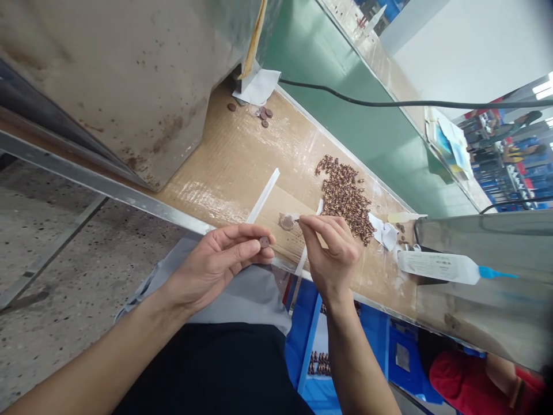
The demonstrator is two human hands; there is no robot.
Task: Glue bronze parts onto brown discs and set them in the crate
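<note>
I see both forearms bare to the left hand [216,259] and right hand [332,253], no rings or watch, over a grey apron and black trousers.

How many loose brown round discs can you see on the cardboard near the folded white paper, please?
5: one brown round disc lies alone left of the folded white paper, and four sit clustered just below it. Others may be hidden under the paper.
</note>
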